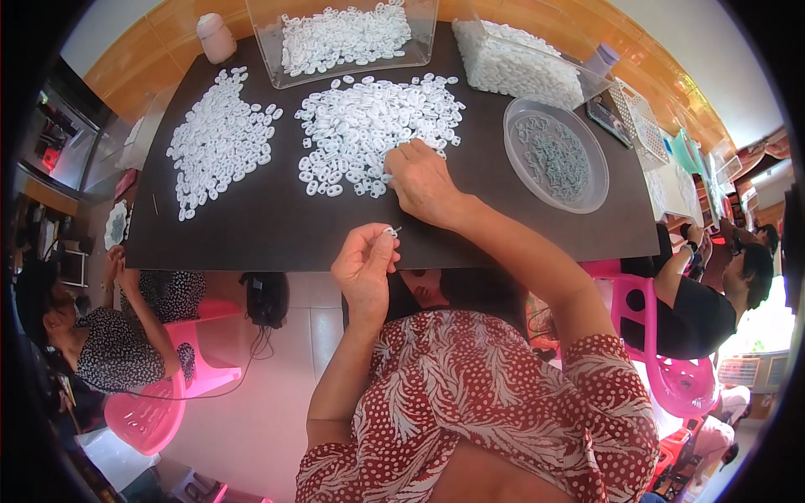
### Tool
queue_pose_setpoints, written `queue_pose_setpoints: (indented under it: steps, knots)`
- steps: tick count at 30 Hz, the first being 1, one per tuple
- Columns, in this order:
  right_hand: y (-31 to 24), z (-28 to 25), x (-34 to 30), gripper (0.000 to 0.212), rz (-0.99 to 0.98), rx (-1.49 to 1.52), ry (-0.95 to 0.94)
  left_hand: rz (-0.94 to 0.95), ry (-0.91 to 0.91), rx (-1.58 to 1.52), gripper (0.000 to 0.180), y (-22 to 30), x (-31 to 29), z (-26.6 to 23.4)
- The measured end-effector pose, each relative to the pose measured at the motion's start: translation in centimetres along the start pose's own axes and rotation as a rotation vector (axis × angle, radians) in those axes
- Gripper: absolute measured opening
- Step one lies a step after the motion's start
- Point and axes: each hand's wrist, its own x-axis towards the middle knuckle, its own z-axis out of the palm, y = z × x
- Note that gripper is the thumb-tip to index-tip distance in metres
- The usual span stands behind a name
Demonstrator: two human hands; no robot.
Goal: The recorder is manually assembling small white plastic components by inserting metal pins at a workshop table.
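Observation:
My left hand [366,264] is closed at the table's near edge. Its thumb and fingertips pinch a small white plastic piece [388,231], with a thin grey metal bit sticking out of it. Farther forward, my right hand [422,180] bends its fingers down at the near right side of the middle pile of white two-holed plastic pieces [369,117]. Those fingertips are mostly hidden, so whatever they hold cannot be made out. A second pile of similar white pieces [222,142] spreads over the table's left side.
A round clear tray [596,172] of small grey metal parts [553,159] sits on the right. Behind stand two clear bins of white pieces, one at back centre [426,38]. A phone [610,121] lies near the right edge. People sit on both sides; pink chairs [151,411] are around.

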Motion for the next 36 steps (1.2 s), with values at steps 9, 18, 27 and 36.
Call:
queue_pose_setpoints:
  steps: [9,18,27,36]
  knots:
    - [-0.8,-3.0,-1.4,0.016,0.402,0.666,-0.036,-0.026,0.038,-0.089,0.011,0.6,0.4,0.2]
    - [-2.7,-5.1,-3.4,0.015,0.788,1.320,-0.086,-0.001,0.037,-0.103,0.015,1.6,-0.1,1.5]
    - [-3.7,-5.1,-4.1,0.011,0.834,1.464,-0.086,-0.007,0.049,-0.090,0.011,2.2,-0.9,2.1]
    - [-3.9,-4.8,-4.4,0.011,0.811,1.425,-0.061,-0.042,0.074,-0.031,0.011,2.0,-1.2,2.0]
